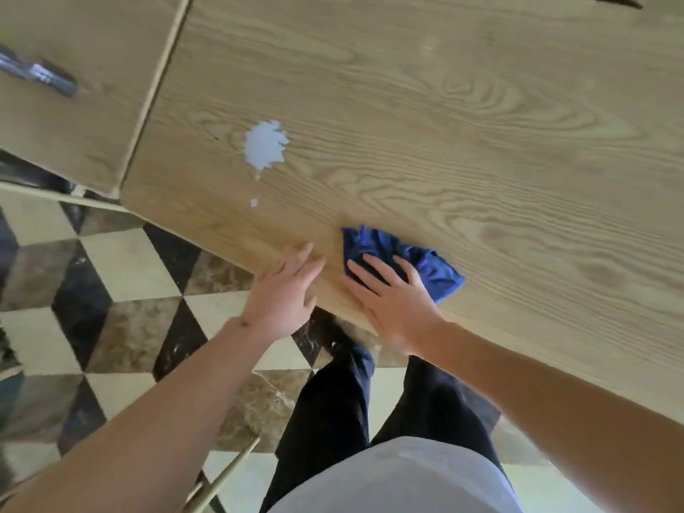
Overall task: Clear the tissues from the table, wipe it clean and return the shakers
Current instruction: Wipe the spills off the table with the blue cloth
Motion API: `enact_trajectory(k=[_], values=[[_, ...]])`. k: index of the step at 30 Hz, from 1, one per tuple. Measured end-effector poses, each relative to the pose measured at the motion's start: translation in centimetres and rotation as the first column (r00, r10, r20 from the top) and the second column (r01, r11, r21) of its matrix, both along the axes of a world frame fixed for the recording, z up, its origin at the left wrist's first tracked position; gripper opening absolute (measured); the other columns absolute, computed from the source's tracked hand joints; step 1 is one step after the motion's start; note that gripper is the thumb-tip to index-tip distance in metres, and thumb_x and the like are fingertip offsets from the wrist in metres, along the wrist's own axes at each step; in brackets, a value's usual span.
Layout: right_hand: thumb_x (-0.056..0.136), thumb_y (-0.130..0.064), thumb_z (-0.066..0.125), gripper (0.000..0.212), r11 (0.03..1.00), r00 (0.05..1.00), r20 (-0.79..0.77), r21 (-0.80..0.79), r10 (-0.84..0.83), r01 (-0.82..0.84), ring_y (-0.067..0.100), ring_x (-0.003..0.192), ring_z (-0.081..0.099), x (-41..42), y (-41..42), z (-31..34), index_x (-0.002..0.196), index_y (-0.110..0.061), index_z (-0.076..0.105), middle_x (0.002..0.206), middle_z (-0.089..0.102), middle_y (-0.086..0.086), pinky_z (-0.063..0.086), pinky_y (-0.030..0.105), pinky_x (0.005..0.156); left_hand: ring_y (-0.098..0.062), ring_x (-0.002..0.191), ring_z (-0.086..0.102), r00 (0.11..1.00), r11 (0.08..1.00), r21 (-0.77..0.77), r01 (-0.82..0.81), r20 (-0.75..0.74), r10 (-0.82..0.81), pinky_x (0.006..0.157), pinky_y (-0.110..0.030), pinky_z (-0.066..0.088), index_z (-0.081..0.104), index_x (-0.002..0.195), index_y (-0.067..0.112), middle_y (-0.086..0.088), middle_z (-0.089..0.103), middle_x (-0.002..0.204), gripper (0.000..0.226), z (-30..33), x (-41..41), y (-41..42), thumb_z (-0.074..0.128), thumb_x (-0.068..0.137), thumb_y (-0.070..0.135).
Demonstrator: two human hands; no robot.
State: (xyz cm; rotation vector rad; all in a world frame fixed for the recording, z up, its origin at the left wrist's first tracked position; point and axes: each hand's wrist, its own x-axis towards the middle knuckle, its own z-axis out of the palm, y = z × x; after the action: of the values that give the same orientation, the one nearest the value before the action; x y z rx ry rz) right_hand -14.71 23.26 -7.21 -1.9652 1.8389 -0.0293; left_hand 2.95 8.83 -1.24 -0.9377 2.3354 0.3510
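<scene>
You are in the wiping step, judging by what lies under your palms. Your right hand (392, 301) lies flat with fingers spread, pressing down on the crumpled dark-blue cloth (403, 259), which sits on the pale wood-grain table (481, 142) close to its near edge. The cloth bunches out ahead of and to the right of your fingertips. Your left hand (281, 290) is open and holds nothing, fingers loosely spread, resting at the table's edge just to the left of the cloth hand, apparently as a brace.

Ahead of your left hand and a little to its left sits a white splash-shaped patch (265, 144), with a small white speck (254, 202) between it and that hand. Whether these are spilled liquid or tissue scraps cannot be told.

No shakers are in view, so returning them looks a later step. Far off to your left, on the adjoining panel, lies a blurred dark object (40, 74).

Your next move probably calls for sweeping the cloth forward and leftward to that patch, keeping pressure flat so residue gathers instead of smearing.
</scene>
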Motion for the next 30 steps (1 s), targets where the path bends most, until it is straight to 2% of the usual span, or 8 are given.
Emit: enact_trajectory(k=[5,7,9,14,17,21,26,30], values=[[0.100,-0.041,0.034,0.059,0.985,0.983,0.062,-0.002,0.174,-0.174,0.015,0.153,0.018,-1.6,-2.1,0.8,0.157,-0.029,0.024,0.163,0.023,-0.011,0.008,0.041,0.122,-0.030,0.154,0.004,0.993,0.992,0.060,-0.111,-0.025,0.113,0.120,-0.058,0.019,0.017,0.155,0.037,0.008,0.001,0.168,0.065,0.3,4.8,-2.1,0.050,0.099,0.032],[0.101,-0.042,0.036,0.059,0.967,0.966,0.020,0.004,0.256,-0.257,0.015,0.152,0.021,-2.7,-2.7,0.8,0.157,-0.027,0.027,0.164,0.023,-0.008,0.010,0.039,0.123,-0.030,0.154,0.002,0.986,0.984,0.078,-0.158,-0.038,0.161,0.121,-0.058,0.019,0.014,0.156,0.037,0.007,0.002,0.168,0.066,0.2,6.3,-3.3,0.048,0.099,0.034],[0.099,-0.043,0.043,0.058,0.965,0.964,-0.050,-0.014,0.262,-0.263,0.016,0.150,0.026,-2.6,-2.9,0.3,0.154,-0.027,0.035,0.162,0.028,-0.007,0.017,0.045,0.122,-0.031,0.154,0.003,0.977,0.976,0.076,-0.203,-0.053,0.207,0.119,-0.059,0.024,0.012,0.156,0.037,0.004,0.006,0.168,0.066,0.1,8.0,-4.4,0.047,0.100,0.037],[0.092,-0.042,0.049,0.060,0.986,0.982,-0.173,-0.131,0.081,-0.104,0.019,0.144,0.039,-0.9,-3.1,-1.0,0.150,-0.027,0.044,0.156,0.041,-0.005,0.022,0.056,0.119,-0.034,0.153,0.012,0.978,0.983,0.031,-0.181,-0.103,0.183,0.117,-0.055,0.030,0.017,0.156,0.032,-0.007,0.016,0.166,0.064,-0.2,10.6,-8.4,0.045,0.100,0.045],[0.093,-0.042,0.047,0.060,0.987,0.980,-0.191,-0.156,-0.061,0.031,0.020,0.146,0.035,-0.3,-5.4,-0.8,0.151,-0.027,0.042,0.158,0.038,-0.006,0.020,0.054,0.120,-0.037,0.152,0.010,0.964,0.969,0.007,-0.248,-0.100,0.248,0.118,-0.057,0.027,0.010,0.157,0.032,-0.016,0.012,0.165,0.084,-0.6,10.1,-12.8,0.059,0.092,0.053],[0.092,-0.037,0.053,0.060,0.932,0.929,-0.150,-0.193,-0.338,0.308,0.020,0.146,0.034,0.5,-11.6,-0.9,0.150,-0.025,0.043,0.158,0.039,-0.005,0.021,0.051,0.120,-0.046,0.150,-0.004,0.935,0.935,0.032,-0.352,0.048,0.351,0.115,-0.070,0.020,-0.021,0.150,0.043,-0.022,-0.005,0.165,0.138,-1.1,9.1,-20.7,0.085,0.063,0.058],[0.096,-0.041,0.044,0.062,0.873,0.864,-0.156,-0.188,-0.479,0.450,0.018,0.151,0.024,-0.1,-20.1,-1.2,0.154,-0.023,0.033,0.164,0.026,-0.003,0.017,0.047,0.122,-0.042,0.143,-0.034,0.897,0.889,0.144,-0.436,0.154,0.415,0.113,-0.075,0.011,-0.034,0.142,0.052,-0.004,-0.042,0.156,0.160,-0.6,7.2,-27.9,0.096,0.047,0.051],[0.098,-0.025,0.044,0.049,0.811,0.847,-0.058,-0.330,-0.528,0.483,0.019,0.145,0.038,-1.1,-24.8,-2.2,0.147,-0.017,0.048,0.156,0.042,-0.002,0.030,0.045,0.117,-0.042,0.133,-0.049,0.842,0.831,0.207,-0.516,0.300,0.448,0.104,-0.084,0.003,-0.049,0.127,0.054,0.000,-0.063,0.137,0.169,-0.4,5.8,-29.2,0.098,0.044,0.045]])
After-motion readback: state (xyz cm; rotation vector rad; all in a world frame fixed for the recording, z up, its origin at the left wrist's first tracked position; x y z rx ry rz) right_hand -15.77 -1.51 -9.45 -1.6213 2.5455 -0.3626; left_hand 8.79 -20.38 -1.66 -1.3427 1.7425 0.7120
